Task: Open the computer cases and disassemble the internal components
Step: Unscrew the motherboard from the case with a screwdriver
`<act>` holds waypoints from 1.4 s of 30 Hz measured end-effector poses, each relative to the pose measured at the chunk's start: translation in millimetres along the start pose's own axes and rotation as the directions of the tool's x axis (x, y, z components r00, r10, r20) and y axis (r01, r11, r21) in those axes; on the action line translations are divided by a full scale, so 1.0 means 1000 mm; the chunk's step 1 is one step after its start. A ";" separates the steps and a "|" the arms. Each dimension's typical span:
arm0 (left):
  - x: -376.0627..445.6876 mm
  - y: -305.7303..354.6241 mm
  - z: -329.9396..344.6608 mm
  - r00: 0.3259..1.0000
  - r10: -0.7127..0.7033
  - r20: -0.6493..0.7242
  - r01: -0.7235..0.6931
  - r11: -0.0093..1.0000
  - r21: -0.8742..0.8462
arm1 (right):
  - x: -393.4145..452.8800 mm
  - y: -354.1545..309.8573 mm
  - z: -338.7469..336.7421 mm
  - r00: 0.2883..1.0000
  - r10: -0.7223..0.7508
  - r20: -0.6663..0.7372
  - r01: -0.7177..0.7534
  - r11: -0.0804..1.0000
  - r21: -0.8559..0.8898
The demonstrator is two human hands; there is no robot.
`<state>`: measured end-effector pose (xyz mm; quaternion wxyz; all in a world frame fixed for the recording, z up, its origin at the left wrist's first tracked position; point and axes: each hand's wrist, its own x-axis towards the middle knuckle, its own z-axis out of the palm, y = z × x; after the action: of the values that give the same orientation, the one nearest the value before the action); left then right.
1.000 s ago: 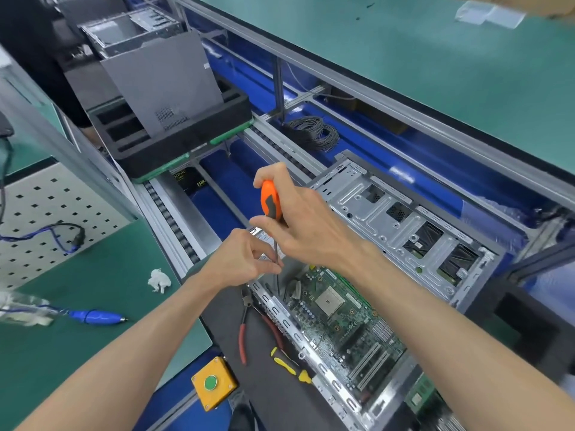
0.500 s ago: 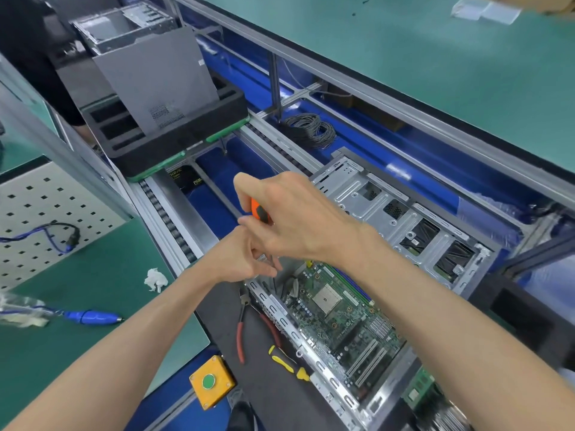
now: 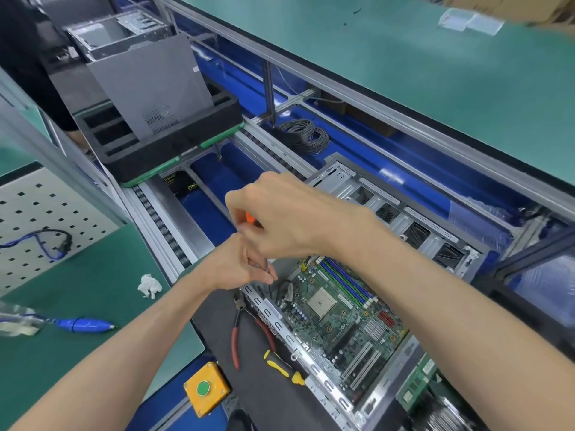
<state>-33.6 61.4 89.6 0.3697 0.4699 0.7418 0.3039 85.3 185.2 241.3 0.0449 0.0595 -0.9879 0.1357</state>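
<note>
Green benches run beside the open computer case (image 3: pixel 357 293), lower right. Right hand (image 3: pixel 292 219) grips the orange screwdriver (image 3: pixel 250 218); left hand (image 3: pixel 239 265) pinches its thin shaft. Keep it straight, turn slowly.

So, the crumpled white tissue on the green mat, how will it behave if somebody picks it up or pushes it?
The tissue is a small crumpled wad, so it is probably very light and soft, and would squash between fingers. Pushed, it would likely slide or tumble on the smooth green mat. It looks unlikely to break.
</note>
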 end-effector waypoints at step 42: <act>0.001 0.004 0.001 0.999 -0.023 0.046 0.019 0.997 0.081 | -0.004 -0.007 -0.003 0.996 0.062 0.069 -0.059 0.997 -0.047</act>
<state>-31.0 63.7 91.8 0.3710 0.4836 0.7495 0.2584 90.2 179.3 245.6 0.0073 0.0334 -0.9930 0.1127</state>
